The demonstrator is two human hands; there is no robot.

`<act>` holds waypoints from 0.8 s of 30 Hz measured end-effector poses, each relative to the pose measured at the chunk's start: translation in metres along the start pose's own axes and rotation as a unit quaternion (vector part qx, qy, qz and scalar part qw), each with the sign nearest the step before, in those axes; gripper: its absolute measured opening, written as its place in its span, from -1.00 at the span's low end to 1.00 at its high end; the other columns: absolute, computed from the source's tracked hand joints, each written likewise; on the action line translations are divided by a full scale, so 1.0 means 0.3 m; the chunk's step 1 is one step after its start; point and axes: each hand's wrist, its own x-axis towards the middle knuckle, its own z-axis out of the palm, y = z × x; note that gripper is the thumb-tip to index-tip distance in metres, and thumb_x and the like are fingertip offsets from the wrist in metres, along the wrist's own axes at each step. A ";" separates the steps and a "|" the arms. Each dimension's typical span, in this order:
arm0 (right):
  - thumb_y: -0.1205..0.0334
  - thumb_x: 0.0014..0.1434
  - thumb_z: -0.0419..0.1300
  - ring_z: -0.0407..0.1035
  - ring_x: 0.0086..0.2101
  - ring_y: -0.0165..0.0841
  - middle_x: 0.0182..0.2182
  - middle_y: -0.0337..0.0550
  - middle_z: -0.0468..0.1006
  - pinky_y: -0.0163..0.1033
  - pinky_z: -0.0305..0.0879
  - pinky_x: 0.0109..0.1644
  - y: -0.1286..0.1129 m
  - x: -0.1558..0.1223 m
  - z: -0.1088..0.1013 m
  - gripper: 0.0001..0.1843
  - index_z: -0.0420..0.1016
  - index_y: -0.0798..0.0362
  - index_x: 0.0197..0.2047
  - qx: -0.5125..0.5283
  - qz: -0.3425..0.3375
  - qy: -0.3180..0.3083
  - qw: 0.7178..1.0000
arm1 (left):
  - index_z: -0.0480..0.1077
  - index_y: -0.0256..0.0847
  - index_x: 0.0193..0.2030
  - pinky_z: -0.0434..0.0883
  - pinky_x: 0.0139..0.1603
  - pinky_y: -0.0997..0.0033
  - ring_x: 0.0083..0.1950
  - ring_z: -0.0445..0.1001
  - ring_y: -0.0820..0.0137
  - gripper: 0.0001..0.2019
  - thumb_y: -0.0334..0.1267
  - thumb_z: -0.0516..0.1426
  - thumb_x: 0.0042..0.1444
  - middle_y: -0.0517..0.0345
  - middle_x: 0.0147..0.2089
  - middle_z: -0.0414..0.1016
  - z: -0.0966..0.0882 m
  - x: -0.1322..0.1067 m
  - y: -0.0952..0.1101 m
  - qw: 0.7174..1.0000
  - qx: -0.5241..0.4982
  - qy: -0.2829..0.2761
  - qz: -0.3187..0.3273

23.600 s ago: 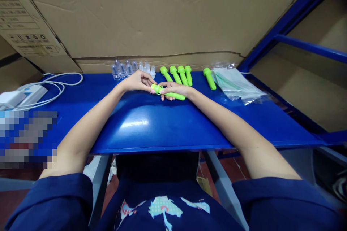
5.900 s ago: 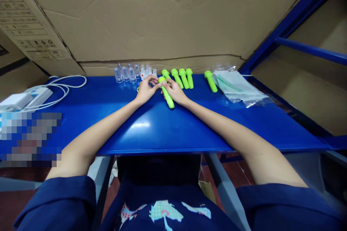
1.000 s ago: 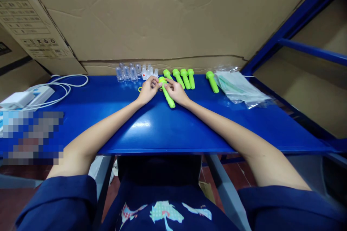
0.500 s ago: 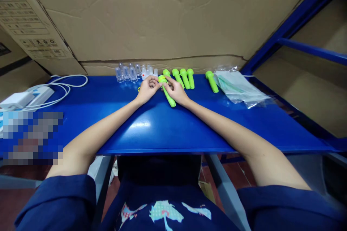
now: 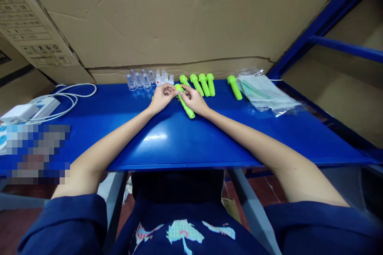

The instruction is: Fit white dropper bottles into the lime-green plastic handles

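A bright green plastic handle (image 5: 186, 106) lies slanted on the blue table (image 5: 179, 135), its wider head under my fingers. My left hand (image 5: 160, 97) is curled with fingertips pinched at the head end. My right hand (image 5: 194, 99) grips the shaft from the right, fingers bent over it. Three more green handles (image 5: 201, 83) lie side by side just behind my hands, and one green handle (image 5: 235, 87) lies apart to the right. A cluster of small clear plastic caps (image 5: 146, 79) stands at the back, just behind my left hand.
Clear plastic bags (image 5: 266, 93) lie at the back right. A white power adapter with coiled cable (image 5: 42, 103) sits at the left. Cardboard (image 5: 167, 20) walls the back. A blue metal frame (image 5: 338, 40) rises on the right.
Both hands stay on the same green handle with only small finger movements at its head. The view has shifted slightly.
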 end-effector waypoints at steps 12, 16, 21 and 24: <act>-0.38 0.37 -0.03 0.43 -0.54 -0.31 -0.36 -0.08 0.58 -0.14 0.48 -0.37 -0.050 -0.001 -0.009 -0.17 0.37 0.14 0.36 -0.047 0.017 0.044 0.998 | 0.41 -0.22 -0.21 0.36 -0.30 0.49 -0.44 0.38 0.54 -0.64 -0.06 0.42 0.08 0.27 -0.40 0.46 0.028 -0.014 0.029 0.994 0.074 0.059 0.045; -0.33 0.40 -0.04 0.44 -0.52 -0.28 -0.37 -0.06 0.57 -0.11 0.49 -0.34 -0.054 -0.002 -0.011 -0.20 0.38 0.17 0.35 -0.057 0.017 0.039 0.997 | 0.43 -0.22 -0.19 0.36 -0.29 0.47 -0.44 0.37 0.52 -0.62 -0.02 0.42 0.08 0.26 -0.39 0.45 0.022 -0.015 0.042 0.994 0.091 0.047 0.050; -0.25 0.38 0.04 0.56 -0.44 -0.21 -0.34 -0.06 0.62 -0.11 0.55 -0.32 -0.045 -0.005 -0.004 -0.25 0.35 0.14 0.38 -0.002 0.028 0.026 0.999 | 0.45 -0.25 -0.19 0.34 -0.30 0.48 -0.44 0.37 0.54 -0.65 -0.08 0.42 0.07 0.26 -0.40 0.45 0.015 -0.010 0.039 0.995 0.079 0.034 0.041; -0.19 0.37 0.07 0.59 -0.46 -0.18 -0.34 -0.06 0.65 -0.09 0.58 -0.36 -0.043 -0.009 -0.001 -0.26 0.29 0.13 0.42 0.039 0.044 0.008 0.998 | 0.46 -0.25 -0.21 0.34 -0.32 0.50 -0.43 0.38 0.53 -0.64 -0.10 0.44 0.03 0.26 -0.42 0.45 0.015 -0.007 0.033 0.998 0.049 0.032 0.025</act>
